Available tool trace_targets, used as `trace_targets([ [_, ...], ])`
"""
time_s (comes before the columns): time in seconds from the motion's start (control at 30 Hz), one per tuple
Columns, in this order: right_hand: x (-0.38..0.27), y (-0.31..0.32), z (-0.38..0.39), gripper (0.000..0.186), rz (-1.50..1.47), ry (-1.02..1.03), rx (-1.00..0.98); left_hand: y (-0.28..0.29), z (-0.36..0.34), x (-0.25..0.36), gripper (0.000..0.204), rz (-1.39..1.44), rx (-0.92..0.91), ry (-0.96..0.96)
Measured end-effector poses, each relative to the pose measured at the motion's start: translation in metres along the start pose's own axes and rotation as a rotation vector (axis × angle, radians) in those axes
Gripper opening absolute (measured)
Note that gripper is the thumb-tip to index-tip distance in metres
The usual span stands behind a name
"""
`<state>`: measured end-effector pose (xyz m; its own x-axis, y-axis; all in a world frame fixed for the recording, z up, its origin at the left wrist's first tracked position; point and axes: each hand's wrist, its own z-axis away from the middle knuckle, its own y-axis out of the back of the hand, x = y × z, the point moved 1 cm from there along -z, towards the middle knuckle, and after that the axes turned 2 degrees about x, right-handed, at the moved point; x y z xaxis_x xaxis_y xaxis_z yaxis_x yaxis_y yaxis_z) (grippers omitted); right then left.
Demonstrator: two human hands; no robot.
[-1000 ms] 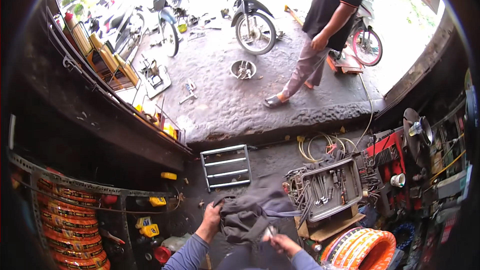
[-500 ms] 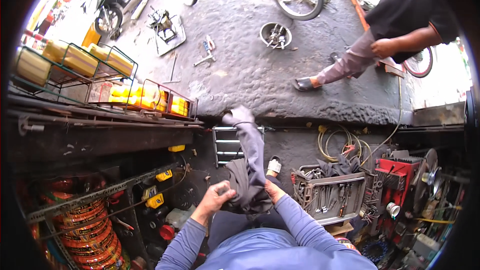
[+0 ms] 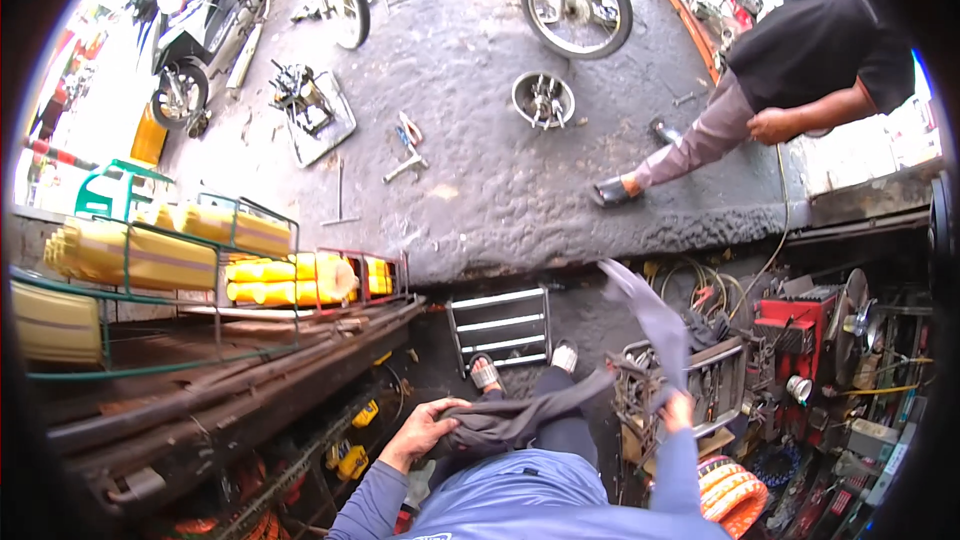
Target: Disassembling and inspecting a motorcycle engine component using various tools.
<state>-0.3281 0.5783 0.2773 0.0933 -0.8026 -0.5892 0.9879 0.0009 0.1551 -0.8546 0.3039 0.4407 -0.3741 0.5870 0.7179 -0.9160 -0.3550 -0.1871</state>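
Note:
My left hand (image 3: 425, 430) is closed round the bunched end of a dark grey piece of clothing (image 3: 530, 417), held at waist height over my legs. A long sleeve-like strip of lighter grey cloth (image 3: 655, 325) rises from my right hand (image 3: 677, 410) and bends forward, blurred by motion. That hand looks closed on the cloth at its lower end, though its fingers are partly smeared. Where the dark part and the lighter strip join is hard to make out.
A tool tray (image 3: 715, 390) and red cabinet (image 3: 795, 325) stand at right. Wire racks of yellow bottles (image 3: 285, 280) line the left. A metal step (image 3: 500, 325) lies before my feet. Beyond the ledge are a person (image 3: 800, 60), a bowl of parts (image 3: 543, 100) and motorbikes (image 3: 575, 5).
My right hand has swung right and away from my left hand, stretching the cloth between them. The lighter strip has moved right with it. The view has shifted, showing both my feet.

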Motion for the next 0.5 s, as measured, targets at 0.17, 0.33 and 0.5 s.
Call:
trace_targets([
  [0.17,-0.059,0.210,0.096,0.020,0.948,0.261,0.982,0.036,-0.067,0.025,0.014,0.171,0.175,0.083],
  [0.33,-0.117,0.069,0.078,0.022,1.026,0.047,0.960,0.084,-0.190,0.081,0.032,-0.188,0.367,0.047],
  [0.5,-0.178,-0.212,-0.011,0.024,1.271,0.119,0.543,0.139,-0.291,0.146,0.042,-0.474,0.732,0.194],
])
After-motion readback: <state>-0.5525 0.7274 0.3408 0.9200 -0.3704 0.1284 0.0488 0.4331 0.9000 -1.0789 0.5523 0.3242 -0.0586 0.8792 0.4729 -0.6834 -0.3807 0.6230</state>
